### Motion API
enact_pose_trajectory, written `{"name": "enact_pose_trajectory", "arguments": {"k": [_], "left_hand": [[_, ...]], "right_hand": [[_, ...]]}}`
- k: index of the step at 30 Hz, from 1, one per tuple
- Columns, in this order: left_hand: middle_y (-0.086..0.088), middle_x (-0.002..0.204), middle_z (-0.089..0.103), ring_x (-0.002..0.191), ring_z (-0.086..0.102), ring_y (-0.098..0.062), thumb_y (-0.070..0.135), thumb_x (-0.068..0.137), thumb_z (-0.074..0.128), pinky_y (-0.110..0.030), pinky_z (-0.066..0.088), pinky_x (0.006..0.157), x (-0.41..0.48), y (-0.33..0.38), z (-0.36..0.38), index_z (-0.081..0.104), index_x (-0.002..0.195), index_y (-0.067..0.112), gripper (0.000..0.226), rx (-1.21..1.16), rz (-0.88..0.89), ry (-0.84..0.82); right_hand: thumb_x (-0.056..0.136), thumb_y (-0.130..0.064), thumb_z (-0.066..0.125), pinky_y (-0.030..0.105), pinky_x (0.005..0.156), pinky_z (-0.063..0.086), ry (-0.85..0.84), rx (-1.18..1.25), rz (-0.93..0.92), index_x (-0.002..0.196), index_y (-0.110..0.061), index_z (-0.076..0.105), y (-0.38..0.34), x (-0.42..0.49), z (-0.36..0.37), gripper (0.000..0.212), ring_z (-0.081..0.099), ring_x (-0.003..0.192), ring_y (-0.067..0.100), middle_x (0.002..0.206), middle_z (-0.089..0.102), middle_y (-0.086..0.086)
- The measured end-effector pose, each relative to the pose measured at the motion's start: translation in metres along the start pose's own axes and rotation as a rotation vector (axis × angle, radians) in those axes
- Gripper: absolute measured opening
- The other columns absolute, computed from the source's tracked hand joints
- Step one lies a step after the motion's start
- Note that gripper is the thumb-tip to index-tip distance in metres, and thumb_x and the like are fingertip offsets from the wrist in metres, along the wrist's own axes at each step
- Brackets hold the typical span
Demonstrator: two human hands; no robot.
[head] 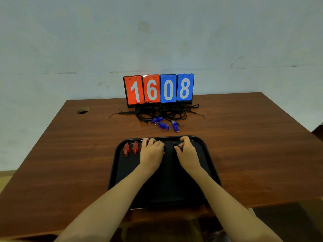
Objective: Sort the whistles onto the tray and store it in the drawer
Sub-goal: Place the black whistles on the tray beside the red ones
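I have both hands on the black tray (120,173), which sits at the near edge of the bench (70,145). At the tray's far rim my right hand (186,151) has its fingers (185,139) curled and, with the thumb, pinches a black whistle (175,145). My left hand (151,151) lies just left of it on the same rim, fingers curled down. A dark piece shows at its thumb side, but I cannot tell whether it grips anything. Two red whistles (126,149) lie side by side in the tray's far left corner, and a third is partly hidden under the left hand. Beyond the tray, three blue whistles (164,126) lie beside a heap of black lanyards (166,110), with a scoreboard (159,89) reading 1608 behind.
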State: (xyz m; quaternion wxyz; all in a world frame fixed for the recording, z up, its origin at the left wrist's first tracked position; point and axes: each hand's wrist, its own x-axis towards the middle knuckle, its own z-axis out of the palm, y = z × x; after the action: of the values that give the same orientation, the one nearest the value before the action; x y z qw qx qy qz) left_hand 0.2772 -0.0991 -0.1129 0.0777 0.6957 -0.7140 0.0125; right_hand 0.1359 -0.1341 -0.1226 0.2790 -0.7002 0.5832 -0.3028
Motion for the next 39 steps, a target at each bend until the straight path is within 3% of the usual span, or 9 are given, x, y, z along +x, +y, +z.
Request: {"name": "enact_pose_trajectory", "arguments": {"k": [10, 18, 24, 27, 30, 39], "left_hand": [[0.005, 0.137, 0.052, 0.131, 0.037, -0.017, 0.026, 0.094, 0.049, -0.04, 0.012, 0.115, 0.003, -0.001, 0.0, 0.051, 0.128, 0.02, 0.035, -0.03, -0.015, -0.023], [0.003, 0.126, 0.06, 0.126, 0.042, -0.02, 0.024, 0.092, 0.05, -0.04, 0.014, 0.114, 0.007, -0.002, -0.001, 0.057, 0.119, 0.018, 0.029, -0.06, -0.024, -0.027], [0.002, 0.129, 0.057, 0.127, 0.041, -0.02, 0.023, 0.093, 0.049, -0.042, 0.015, 0.114, 0.007, -0.002, -0.001, 0.055, 0.122, 0.018, 0.031, -0.047, -0.014, -0.033], [0.003, 0.132, 0.055, 0.129, 0.039, -0.02, 0.024, 0.094, 0.048, -0.042, 0.014, 0.115, 0.008, -0.002, -0.001, 0.053, 0.125, 0.019, 0.032, -0.041, -0.006, -0.041], [0.003, 0.133, 0.054, 0.13, 0.038, -0.02, 0.025, 0.094, 0.048, -0.042, 0.015, 0.115, 0.008, -0.002, -0.002, 0.052, 0.127, 0.019, 0.033, -0.029, -0.001, -0.044], [0.0, 0.134, 0.054, 0.13, 0.038, -0.022, 0.023, 0.095, 0.046, -0.042, 0.016, 0.115, 0.007, 0.0, -0.003, 0.051, 0.127, 0.017, 0.033, -0.006, 0.001, -0.038]], "right_hand": [[0.087, -0.019, 0.063, 0.02, 0.057, 0.038, 0.028, -0.013, 0.079, 0.11, -0.01, 0.048, -0.011, 0.02, 0.011, 0.029, 0.052, 0.076, 0.012, 0.086, 0.055, 0.001], [0.092, -0.025, 0.056, 0.029, 0.067, 0.038, -0.024, -0.135, 0.067, 0.105, -0.007, 0.048, -0.02, 0.032, 0.019, 0.024, 0.05, 0.081, 0.019, 0.097, 0.055, 0.007], [0.093, -0.025, 0.054, 0.029, 0.082, 0.042, -0.088, -0.204, -0.038, 0.11, -0.008, 0.054, -0.009, 0.026, 0.012, 0.024, 0.054, 0.102, 0.024, 0.112, 0.055, 0.009], [0.087, -0.024, 0.063, 0.029, 0.094, 0.042, -0.218, -0.244, -0.047, 0.125, -0.014, 0.051, -0.001, 0.017, 0.006, 0.041, 0.049, 0.115, 0.021, 0.123, 0.052, 0.005], [0.085, -0.019, 0.066, 0.032, 0.102, 0.04, -0.228, -0.276, -0.045, 0.134, -0.016, 0.045, 0.001, 0.015, 0.004, 0.053, 0.044, 0.124, 0.021, 0.131, 0.051, 0.003], [0.083, -0.019, 0.068, 0.029, 0.095, 0.042, -0.146, -0.269, -0.076, 0.127, -0.013, 0.049, -0.002, 0.016, 0.012, 0.048, 0.05, 0.115, 0.02, 0.122, 0.057, 0.004]]}}
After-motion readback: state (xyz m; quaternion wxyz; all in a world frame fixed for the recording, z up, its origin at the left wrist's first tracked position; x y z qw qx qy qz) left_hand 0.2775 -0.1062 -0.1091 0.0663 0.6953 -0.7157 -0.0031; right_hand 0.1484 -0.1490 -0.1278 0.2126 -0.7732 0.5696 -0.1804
